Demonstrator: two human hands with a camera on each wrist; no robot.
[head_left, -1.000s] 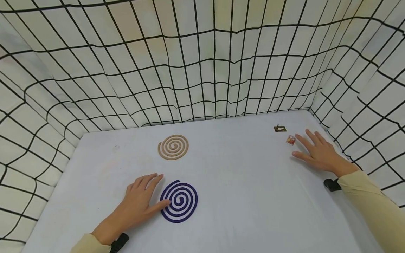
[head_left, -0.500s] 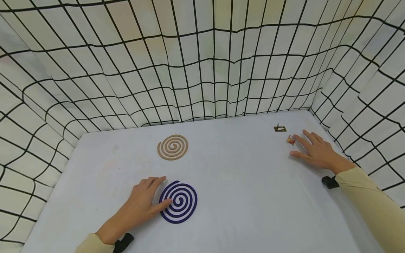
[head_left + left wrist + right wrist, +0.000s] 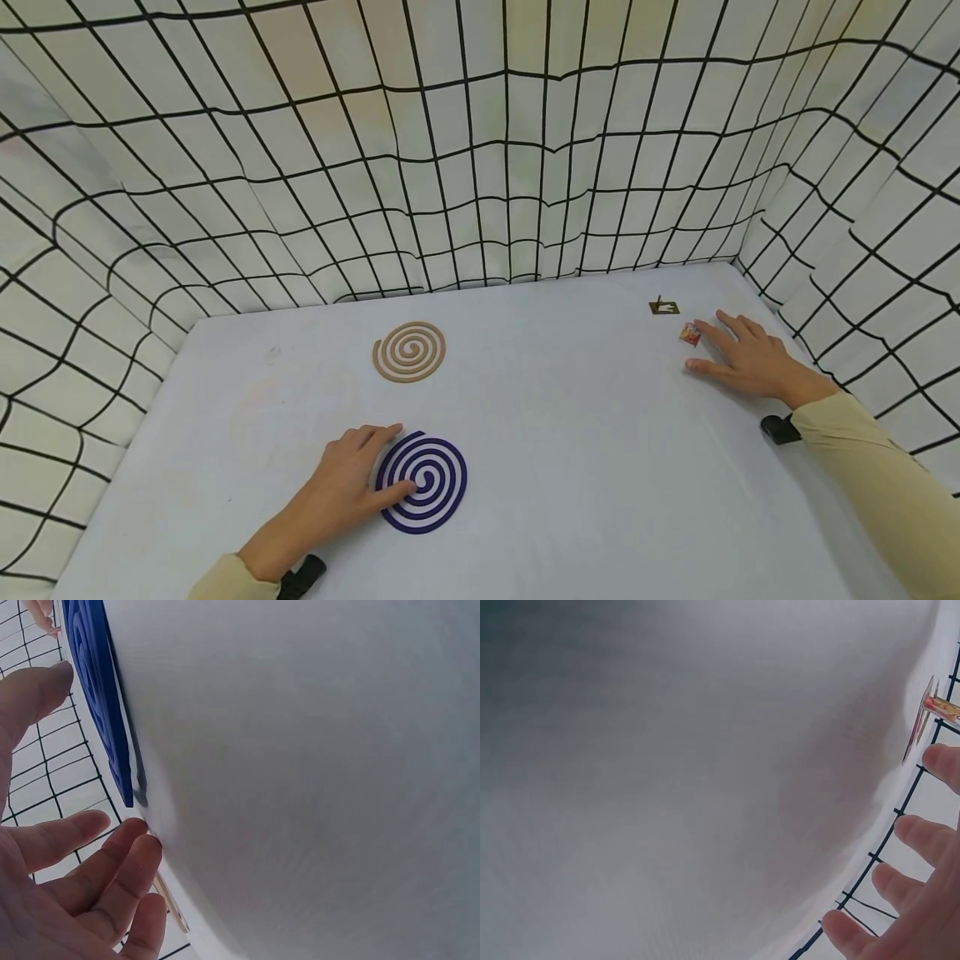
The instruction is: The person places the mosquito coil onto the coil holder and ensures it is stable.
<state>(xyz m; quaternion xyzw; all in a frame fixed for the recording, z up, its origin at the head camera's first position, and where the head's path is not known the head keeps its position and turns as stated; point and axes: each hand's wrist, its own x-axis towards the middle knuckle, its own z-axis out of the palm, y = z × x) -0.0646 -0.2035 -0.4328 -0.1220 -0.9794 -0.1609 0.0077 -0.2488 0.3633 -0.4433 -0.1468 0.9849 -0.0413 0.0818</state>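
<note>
A dark blue-purple mosquito coil (image 3: 448,510) lies flat on the white tabletop. My left hand (image 3: 345,482) is at its left side, thumb over the spiral and fingers by its outer rim. The left wrist view shows the coil (image 3: 105,697) edge-on between thumb and fingers; whether the thumb touches it I cannot tell. My right hand (image 3: 753,362) hovers at the far right with fingers spread. By its index finger sits a small red-and-yellow printed packet, perhaps a matchbox (image 3: 688,335). This packet (image 3: 939,707) shows beyond the fingertips in the right wrist view.
A tan mosquito coil (image 3: 408,379) lies farther back, left of the middle. Behind the matchbox-like packet is a small gold-coloured metal coil stand (image 3: 656,308) with an upturned tab. White walls with a black grid (image 3: 487,167) enclose the white table (image 3: 570,467) at back and sides.
My left hand has shifted rightward and slightly nearer, bringing its thumb farther over the dark coil. My right hand has drifted slightly left. The coils and small packet lie where they were.
</note>
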